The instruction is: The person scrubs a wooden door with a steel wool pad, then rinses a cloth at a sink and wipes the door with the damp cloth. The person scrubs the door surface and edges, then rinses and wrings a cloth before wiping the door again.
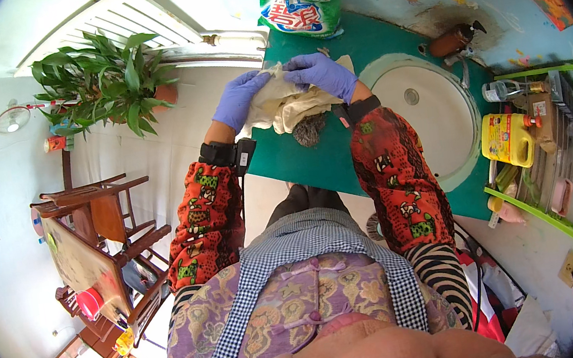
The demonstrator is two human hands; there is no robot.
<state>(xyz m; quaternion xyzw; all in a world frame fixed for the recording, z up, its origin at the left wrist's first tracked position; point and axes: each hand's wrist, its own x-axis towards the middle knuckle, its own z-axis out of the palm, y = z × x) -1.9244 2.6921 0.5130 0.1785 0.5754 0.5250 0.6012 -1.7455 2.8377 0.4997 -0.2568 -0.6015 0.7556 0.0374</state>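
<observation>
Both my hands wear purple disposable gloves over a green countertop. My left hand grips the left side of a whitish cloth. With bent fingers, my right hand pinches the same cloth near its upper edge. Below the right hand lies a crumpled cream cloth part; whether it is a separate piece I cannot tell. A dark grey mesh scourer rests on the countertop just in front of the cloth, close to my right wrist.
To the right is a white round washbasin. A green printed plastic bag stands at the back, and a brown pump bottle beyond the basin. A rack holds a yellow jug. Left are a potted plant and wooden table.
</observation>
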